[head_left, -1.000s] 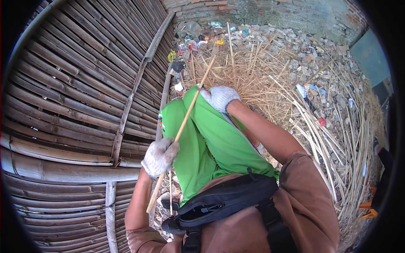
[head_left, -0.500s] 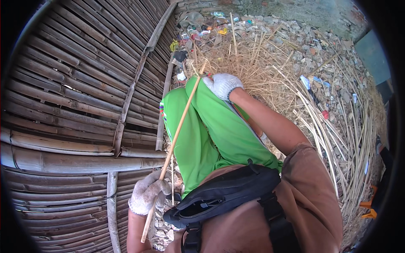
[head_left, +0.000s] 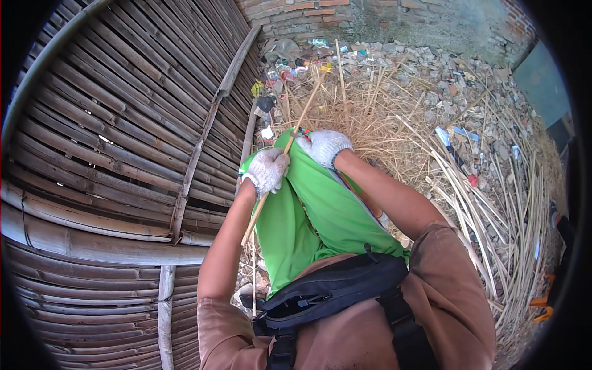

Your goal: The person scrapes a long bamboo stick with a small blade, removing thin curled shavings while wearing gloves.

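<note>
A long, thin bamboo strip runs slantwise across my green-covered knees, its far end pointing up over the straw. My left hand, in a white knitted glove, is closed around the strip at the left knee. Beside it, on top of the other knee, my right hand wears a similar glove and is curled closed next to the strip. Its fingertips are turned away, so what it grips cannot be made out. The strip's near end sticks out below my left wrist.
A bamboo slat wall rises close on my left. Ahead lie straw-like shavings, rubble and litter before a brick wall. Many long pale strips are spread on the ground to my right. A black waist bag sits at my lap.
My left hand has moved up from beside my hip to the knee, near my right hand. The strip has shifted forward, its far end now reaching farther over the straw.
</note>
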### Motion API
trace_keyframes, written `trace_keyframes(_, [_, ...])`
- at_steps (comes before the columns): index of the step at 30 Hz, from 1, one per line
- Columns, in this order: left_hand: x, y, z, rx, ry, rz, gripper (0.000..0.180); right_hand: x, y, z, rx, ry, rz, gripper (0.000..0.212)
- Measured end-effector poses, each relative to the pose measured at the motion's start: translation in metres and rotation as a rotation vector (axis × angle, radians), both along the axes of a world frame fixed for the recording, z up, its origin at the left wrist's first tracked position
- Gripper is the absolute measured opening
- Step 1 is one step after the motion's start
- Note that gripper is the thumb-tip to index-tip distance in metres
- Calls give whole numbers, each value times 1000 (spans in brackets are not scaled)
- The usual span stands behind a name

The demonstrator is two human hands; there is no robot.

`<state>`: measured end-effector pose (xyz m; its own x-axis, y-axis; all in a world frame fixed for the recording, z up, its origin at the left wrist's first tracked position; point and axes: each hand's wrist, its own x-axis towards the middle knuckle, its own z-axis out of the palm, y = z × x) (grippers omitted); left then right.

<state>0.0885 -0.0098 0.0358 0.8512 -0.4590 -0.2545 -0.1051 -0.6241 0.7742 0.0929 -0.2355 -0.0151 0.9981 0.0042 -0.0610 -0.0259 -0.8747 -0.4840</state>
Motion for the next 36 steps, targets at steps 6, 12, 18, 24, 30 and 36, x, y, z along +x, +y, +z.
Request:
trace_keyframes(6, [-29,27,3,61,-78,-47,29,4,-3,-2,-9,74,-19,85])
trace_keyframes(12, [-102,71,34,160,-187,-60,32,7,-8,-7,7,94,-31,87])
trace_keyframes(18, [-179,113,73,263,-217,-27,28,1,-1,5,14,82,-20,83])
trace_keyframes(24, [-238,139,93,261,-254,15,24,-4,2,6,3,46,-3,79])
trace_keyframes(30, [-196,115,75,254,-338,-63,26,2,-8,-4,8,51,-27,83])
trace_keyframes(36, [-70,59,13,391,-550,-180,25,-1,-1,-1,-7,26,-33,89])
